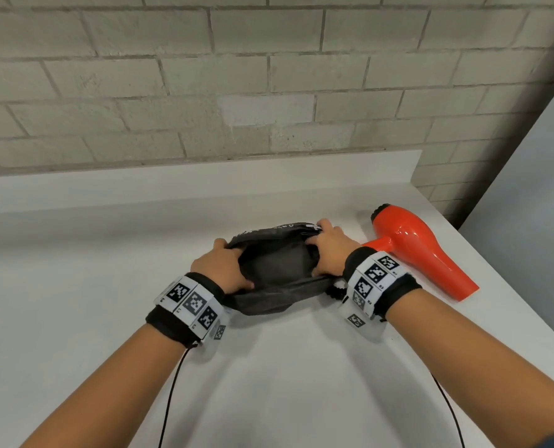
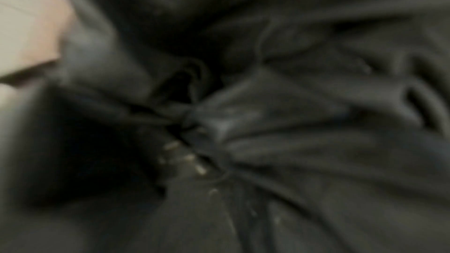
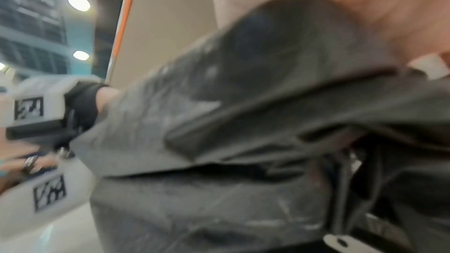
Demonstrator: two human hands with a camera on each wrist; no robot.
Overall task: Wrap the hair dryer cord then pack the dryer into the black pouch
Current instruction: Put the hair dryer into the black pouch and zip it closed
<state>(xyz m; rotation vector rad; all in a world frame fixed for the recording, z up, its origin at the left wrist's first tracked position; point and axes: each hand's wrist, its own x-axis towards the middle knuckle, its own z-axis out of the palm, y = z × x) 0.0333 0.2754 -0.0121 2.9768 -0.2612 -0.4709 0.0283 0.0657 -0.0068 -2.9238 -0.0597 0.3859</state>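
Note:
The black pouch [image 1: 277, 270] lies on the white counter [image 1: 107, 270] with its mouth pulled wide. My left hand [image 1: 222, 268] grips the left rim, fingers tucked inside. My right hand [image 1: 329, 250] grips the right rim, fingers curled over the edge. The orange hair dryer [image 1: 421, 250] lies on its side just right of my right wrist, nozzle pointing right and toward me. A bit of its coiled black cord [image 1: 335, 291] shows under my right wrist. The left wrist view is filled with blurred pouch fabric [image 2: 268, 122]. In the right wrist view the pouch [image 3: 219, 122] is stretched below my palm.
A brick wall [image 1: 237, 92] rises behind the counter's raised back ledge. The counter's right edge [image 1: 528, 318] runs diagonally close past the dryer. Thin black wires [image 1: 172, 392] hang from both wristbands over the near counter.

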